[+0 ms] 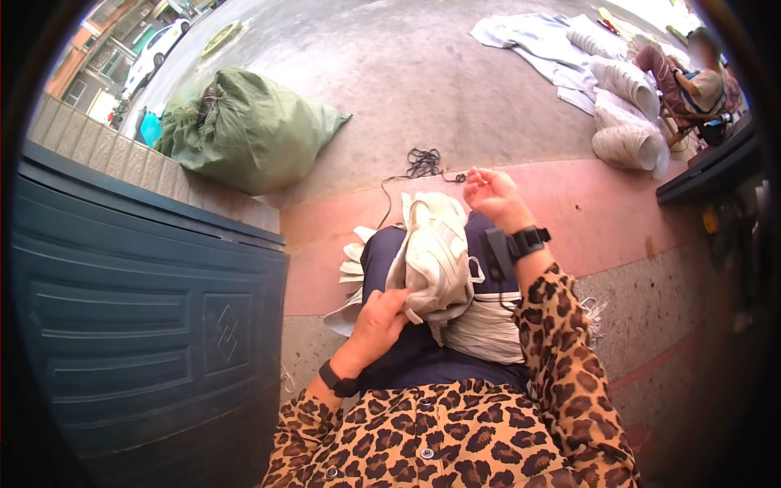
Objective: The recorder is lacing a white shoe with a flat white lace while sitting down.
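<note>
On my lap lies a cream-white sewn fabric piece (439,256) with stitched panels and small loops, shaped like a shoe upper. My left hand (378,324) grips its near left edge between thumb and fingers. My right hand (494,199) is raised beyond its far right side, fingers curled together; whatever they hold, if anything, is too small to make out. A stack of layered cream pieces (488,329) rests at my right thigh. More cream flaps (352,264) stick out by my left leg. Both wrists wear black bands.
A dark blue panelled door (146,325) stands close on the left. Beyond it sits a bulging green sack (252,134). Tangled black cord (424,163) lies on the floor ahead. At far right are nested white rolls (626,146), white cloth (545,53) and a seated person (700,89).
</note>
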A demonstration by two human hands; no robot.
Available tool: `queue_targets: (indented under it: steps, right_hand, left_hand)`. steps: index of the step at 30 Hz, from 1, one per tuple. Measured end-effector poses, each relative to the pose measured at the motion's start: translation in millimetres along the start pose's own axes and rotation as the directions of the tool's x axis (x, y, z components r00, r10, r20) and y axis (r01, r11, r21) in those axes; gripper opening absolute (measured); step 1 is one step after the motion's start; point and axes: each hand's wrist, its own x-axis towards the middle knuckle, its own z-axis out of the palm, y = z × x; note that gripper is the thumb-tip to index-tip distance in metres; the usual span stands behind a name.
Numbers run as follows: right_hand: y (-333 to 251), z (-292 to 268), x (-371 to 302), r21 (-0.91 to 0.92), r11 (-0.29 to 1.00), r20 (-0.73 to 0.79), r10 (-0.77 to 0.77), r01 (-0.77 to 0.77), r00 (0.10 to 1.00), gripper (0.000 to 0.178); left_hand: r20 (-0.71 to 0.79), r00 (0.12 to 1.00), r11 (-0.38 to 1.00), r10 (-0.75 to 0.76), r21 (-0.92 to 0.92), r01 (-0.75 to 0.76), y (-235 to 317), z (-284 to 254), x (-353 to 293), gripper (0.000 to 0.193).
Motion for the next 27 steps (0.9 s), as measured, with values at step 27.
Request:
queue_targets:
  steps: [27]
  right_hand:
    - [159.4,-39.6,-152.1,-0.746,-0.665,0.470,-0.491,0.033,0.734,0.029]
  left_hand:
    - [-0.222,0.955,0.967,-0.199,0.115,0.228,14.9,47.2,-4.5,0.048]
